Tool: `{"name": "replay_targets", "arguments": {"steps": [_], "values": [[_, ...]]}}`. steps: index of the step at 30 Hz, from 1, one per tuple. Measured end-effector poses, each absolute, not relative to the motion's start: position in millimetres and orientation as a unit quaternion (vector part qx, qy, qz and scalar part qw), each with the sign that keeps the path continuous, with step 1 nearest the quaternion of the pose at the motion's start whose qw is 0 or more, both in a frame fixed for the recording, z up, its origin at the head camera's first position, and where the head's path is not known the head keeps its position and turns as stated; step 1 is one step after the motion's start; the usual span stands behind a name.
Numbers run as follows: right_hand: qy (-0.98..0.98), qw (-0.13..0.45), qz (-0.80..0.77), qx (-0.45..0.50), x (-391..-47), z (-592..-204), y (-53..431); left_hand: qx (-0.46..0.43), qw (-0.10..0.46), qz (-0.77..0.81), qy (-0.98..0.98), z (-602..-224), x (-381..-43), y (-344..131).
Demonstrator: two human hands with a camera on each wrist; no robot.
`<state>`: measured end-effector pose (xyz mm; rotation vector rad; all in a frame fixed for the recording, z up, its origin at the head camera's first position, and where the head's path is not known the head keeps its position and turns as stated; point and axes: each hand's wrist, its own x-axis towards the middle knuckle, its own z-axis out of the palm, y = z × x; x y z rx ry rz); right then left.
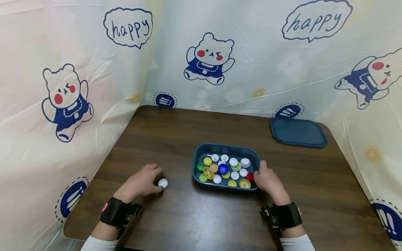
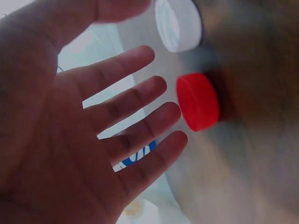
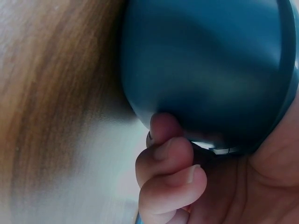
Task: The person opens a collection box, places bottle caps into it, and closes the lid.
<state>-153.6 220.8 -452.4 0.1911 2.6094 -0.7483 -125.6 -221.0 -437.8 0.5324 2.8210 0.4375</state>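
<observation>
My left hand (image 1: 142,182) hovers at the table's left-middle with fingers straight and spread, holding nothing. By its thumb and fingertips lies a white bottle cap (image 1: 163,183). A red bottle cap (image 2: 198,101) stands beside the white one in the left wrist view, close to the fingertips; the hand mostly hides it in the head view. With curled fingers my right hand (image 1: 269,179) grips the right end of a dark blue tray (image 3: 201,60). Several white, yellow, green and orange caps, plus a blue cap (image 1: 223,169) and a red one (image 1: 250,177), lie inside the tray.
A flat blue lid (image 1: 298,132) lies at the table's back right corner. The brown wooden table (image 1: 176,219) is bordered at the back and sides by a printed curtain (image 1: 169,52).
</observation>
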Motion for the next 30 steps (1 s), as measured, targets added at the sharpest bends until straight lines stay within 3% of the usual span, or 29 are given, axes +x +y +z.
{"name": "replay_targets", "arguments": {"steps": [10, 30], "values": [[0.938, 0.205, -0.27, 0.066, -154, -453, 221, 0.213, 0.085, 0.148, 0.962, -449, -123, -222], [0.94, 0.204, -0.267, 0.066, -153, -453, 221, 0.217, 0.099, 0.178, 0.955, -439, -138, -199]]}}
